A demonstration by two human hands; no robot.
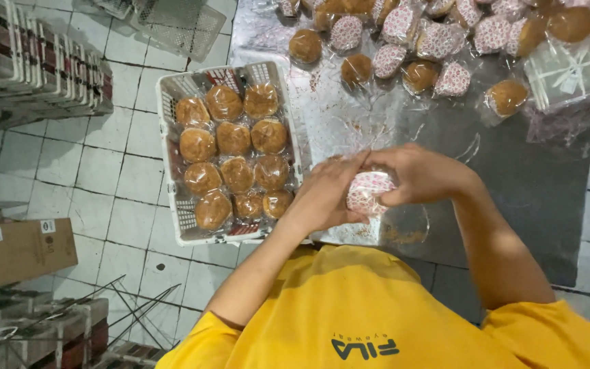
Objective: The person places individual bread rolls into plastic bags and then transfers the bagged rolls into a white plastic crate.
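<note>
A small round bun in a clear bag with a pink pattern sits between both hands, just above the shiny metal table and close to the person's chest. The left hand cups the bun from the left side, its fingers pressed together and curled around the wrap. The right hand comes over the top from the other side, and its fingers bend down and pinch the plastic. The two hands touch each other above the bun, so most of it is hidden and only the pink and white wrap shows

The person wears a yellow shirt

Just to the left of the hands stands a white plastic basket. It holds wrapped brown buns packed side by side in rows of three. The basket touches the edge of the table

At the far side of the table lies a heap of more buns. Some are brown in clear bags, some show the pink pattern. A stack of empty clear bags lies to the right of that heap

The floor is made of white tiles. More white baskets are stacked at the far left, and a brown cardboard box sits on the left, well apart from the hands
</note>
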